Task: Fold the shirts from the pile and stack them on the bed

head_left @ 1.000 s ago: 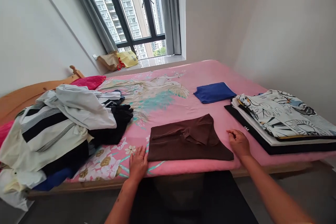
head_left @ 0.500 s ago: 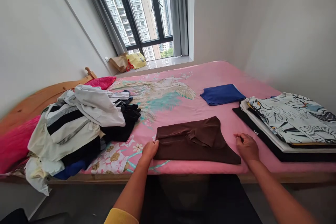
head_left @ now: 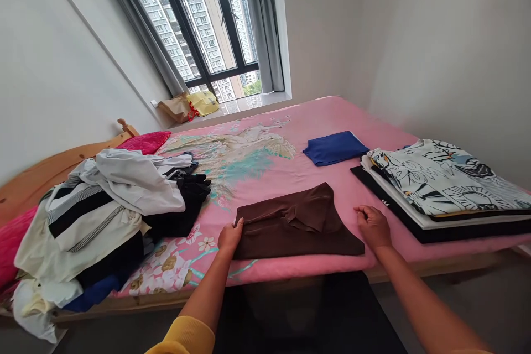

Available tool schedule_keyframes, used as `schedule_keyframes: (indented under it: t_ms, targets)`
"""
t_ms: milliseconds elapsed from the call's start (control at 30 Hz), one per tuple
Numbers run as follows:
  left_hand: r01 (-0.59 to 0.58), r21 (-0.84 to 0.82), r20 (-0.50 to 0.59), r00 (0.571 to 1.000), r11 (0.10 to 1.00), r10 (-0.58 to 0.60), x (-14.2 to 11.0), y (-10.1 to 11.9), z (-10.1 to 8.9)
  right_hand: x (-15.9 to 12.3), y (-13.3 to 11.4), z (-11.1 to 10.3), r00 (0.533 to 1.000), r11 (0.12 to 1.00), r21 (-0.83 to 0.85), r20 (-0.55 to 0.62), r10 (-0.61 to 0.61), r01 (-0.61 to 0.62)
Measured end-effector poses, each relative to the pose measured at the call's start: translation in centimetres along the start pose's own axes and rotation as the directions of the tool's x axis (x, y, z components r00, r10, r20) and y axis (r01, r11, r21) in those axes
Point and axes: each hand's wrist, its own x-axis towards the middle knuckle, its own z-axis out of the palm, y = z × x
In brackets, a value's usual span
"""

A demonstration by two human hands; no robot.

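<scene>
A pair of dark brown pants (head_left: 286, 227), folded into a long shape with a bunched crease in the middle, lies near the bed's front edge. My left hand (head_left: 230, 237) is closed on their left end, thumb on top of the cloth. Just off their pointed right end, my right hand (head_left: 374, 225) rests over the pink sheet, its fingers curled and nothing visible in them. Behind the pants lies a folded blue garment (head_left: 335, 148).
To the left is a loose heap of white, cream and black clothes (head_left: 124, 199), partly hanging over the bed edge. A neat stack of folded shirts (head_left: 448, 182) stands at the right. The pink bedsheet (head_left: 307, 116) runs back toward the window, where paper bags (head_left: 176, 108) sit.
The view has turned a little to the right and tilted, so things sit further left. Both hands keep about the same places beside the brown pants.
</scene>
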Motion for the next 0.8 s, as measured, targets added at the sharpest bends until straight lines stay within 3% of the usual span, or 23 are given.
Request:
schedule_keyframes:
  t_ms: [233,333,467,633,800]
  targets:
    - [-0.078,-0.239,-0.061,0.996,0.968,0.066,-0.8,2.2,-0.9,0.3,-0.3,-0.2,1.0,0.999,0.036,-0.021,0.011,-0.011]
    - [-0.136,-0.391,-0.045,0.991,0.911,0.128,-1.8,5.5,-1.9,0.5,-0.4,-0.3,1.0,0.999,0.051,-0.02,0.014,-0.013]
    - [-0.235,-0.496,-0.036,0.967,0.836,0.251,-3.2,11.9,-1.8,0.7,-0.5,-0.4,0.999,0.995,0.102,-0.043,0.028,-0.023]
    - [-0.358,-0.441,-0.038,0.924,0.823,0.381,-4.9,19.6,2.1,1.0,-0.8,-0.6,0.997,0.99,0.127,-0.043,0.064,-0.058]
    - [-0.436,-0.312,-0.008,0.889,0.844,0.457,-6.2,24.2,8.0,1.4,-1.1,-0.9,0.994,0.987,0.13,-0.037,0.099,-0.094]
